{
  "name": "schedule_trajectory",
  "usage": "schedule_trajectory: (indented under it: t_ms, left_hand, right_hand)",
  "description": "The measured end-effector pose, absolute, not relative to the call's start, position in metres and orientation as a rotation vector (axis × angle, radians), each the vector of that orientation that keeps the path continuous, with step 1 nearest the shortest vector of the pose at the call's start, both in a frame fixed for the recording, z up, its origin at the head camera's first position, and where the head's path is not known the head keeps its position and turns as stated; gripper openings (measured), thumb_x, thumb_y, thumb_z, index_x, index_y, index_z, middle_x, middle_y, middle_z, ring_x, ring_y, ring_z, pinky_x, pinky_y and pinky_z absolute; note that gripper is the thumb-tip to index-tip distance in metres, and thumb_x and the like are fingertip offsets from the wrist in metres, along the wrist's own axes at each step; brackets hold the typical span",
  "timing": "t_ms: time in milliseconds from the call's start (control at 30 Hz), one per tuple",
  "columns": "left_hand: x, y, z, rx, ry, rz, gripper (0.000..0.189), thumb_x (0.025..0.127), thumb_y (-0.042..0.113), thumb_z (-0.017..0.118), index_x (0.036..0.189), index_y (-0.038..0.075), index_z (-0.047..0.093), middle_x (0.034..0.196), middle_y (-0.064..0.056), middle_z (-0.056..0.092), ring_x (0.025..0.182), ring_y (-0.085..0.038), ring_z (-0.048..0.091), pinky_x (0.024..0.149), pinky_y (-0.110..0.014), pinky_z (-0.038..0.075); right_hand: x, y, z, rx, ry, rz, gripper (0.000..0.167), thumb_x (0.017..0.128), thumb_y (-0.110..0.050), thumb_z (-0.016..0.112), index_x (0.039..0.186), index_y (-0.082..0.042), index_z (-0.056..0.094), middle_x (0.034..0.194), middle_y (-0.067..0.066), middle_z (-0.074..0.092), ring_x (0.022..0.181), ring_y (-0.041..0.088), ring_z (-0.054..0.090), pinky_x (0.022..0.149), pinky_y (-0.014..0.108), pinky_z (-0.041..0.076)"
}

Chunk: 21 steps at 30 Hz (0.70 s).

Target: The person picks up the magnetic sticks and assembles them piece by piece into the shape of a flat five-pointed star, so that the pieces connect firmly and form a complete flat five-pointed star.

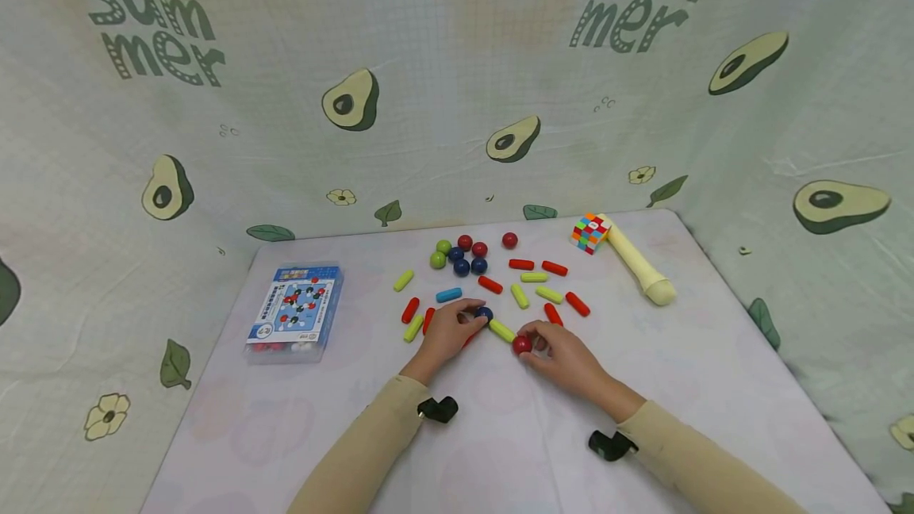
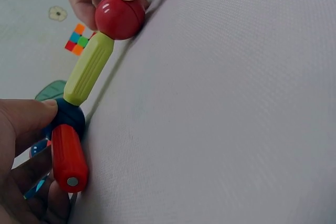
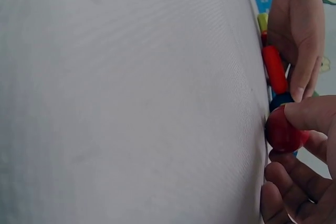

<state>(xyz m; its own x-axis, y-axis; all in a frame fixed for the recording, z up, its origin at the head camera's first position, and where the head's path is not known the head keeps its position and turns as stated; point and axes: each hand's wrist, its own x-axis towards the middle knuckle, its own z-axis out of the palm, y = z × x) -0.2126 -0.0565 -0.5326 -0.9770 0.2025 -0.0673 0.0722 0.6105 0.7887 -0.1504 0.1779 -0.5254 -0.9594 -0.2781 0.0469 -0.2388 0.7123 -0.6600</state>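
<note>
Thumb and fingers of my left hand (image 1: 448,333) pinch a dark blue ball (image 2: 72,117). From that ball a red rod (image 2: 68,153) sticks out beside the left palm, a small metal disc showing at its free end. A yellow-green rod (image 1: 502,331) runs from the blue ball to a red ball (image 1: 522,345), touching both in the left wrist view. My right hand (image 1: 564,357) grips this red ball between thumb and fingers. In the right wrist view the right thumb covers part of the ball, and the blue ball is mostly hidden behind it.
Behind the hands lie loose red rods (image 1: 489,285), yellow-green rods (image 1: 534,277), a blue rod (image 1: 449,294) and a cluster of balls (image 1: 462,267). A boxed model set (image 1: 294,312) lies left. A puzzle cube (image 1: 589,233) and a pale yellow stick (image 1: 635,260) are back right.
</note>
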Motion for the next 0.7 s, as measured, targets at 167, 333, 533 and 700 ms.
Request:
schedule_trajectory:
  t_ms: [167,333,533,700]
  left_hand:
    - [-0.2128,-0.0568,-0.5331,0.241,2.676,1.316,0.033,0.096,0.030,0.073,0.128,0.023,0.071,0.099,0.005,0.065,0.083,-0.015,0.055,0.069,-0.024,0.048]
    - [-0.2116,-0.0569,-0.5324,0.244,2.679,1.311,0.035,0.095,0.029,0.074,0.130,0.023,0.071,0.097,0.004,0.063,0.083,-0.015,0.055,0.067,-0.023,0.047]
    - [-0.2103,-0.0579,-0.5321,0.240,2.698,1.297,0.040,0.094,0.028,0.075,0.133,0.022,0.069,0.105,0.004,0.066,0.085,-0.014,0.056,0.069,-0.022,0.049]
    - [-0.2084,-0.0615,-0.5320,0.251,2.705,1.297,0.041,0.094,0.029,0.076,0.134,0.021,0.068,0.113,0.004,0.068,0.086,-0.013,0.056,0.073,-0.022,0.050]
  right_hand:
    - [-0.1504,0.1766,-0.5252,-0.421,2.856,-1.077,0.037,0.087,-0.023,0.082,0.120,-0.020,0.067,0.098,-0.010,0.062,0.087,0.011,0.055,0.074,0.028,0.052]
    - [-0.1503,0.1763,-0.5256,-0.399,2.861,-1.073,0.036,0.088,-0.023,0.081,0.121,-0.020,0.067,0.097,-0.010,0.062,0.087,0.011,0.055,0.075,0.028,0.051]
    - [-0.1506,0.1759,-0.5253,-0.376,2.856,-1.085,0.035,0.089,-0.023,0.080,0.121,-0.019,0.066,0.098,-0.009,0.062,0.087,0.012,0.055,0.076,0.029,0.051]
    - [-0.1510,0.1752,-0.5259,-0.373,2.863,-1.080,0.035,0.089,-0.023,0.081,0.121,-0.019,0.066,0.097,-0.009,0.062,0.087,0.011,0.055,0.075,0.028,0.051]
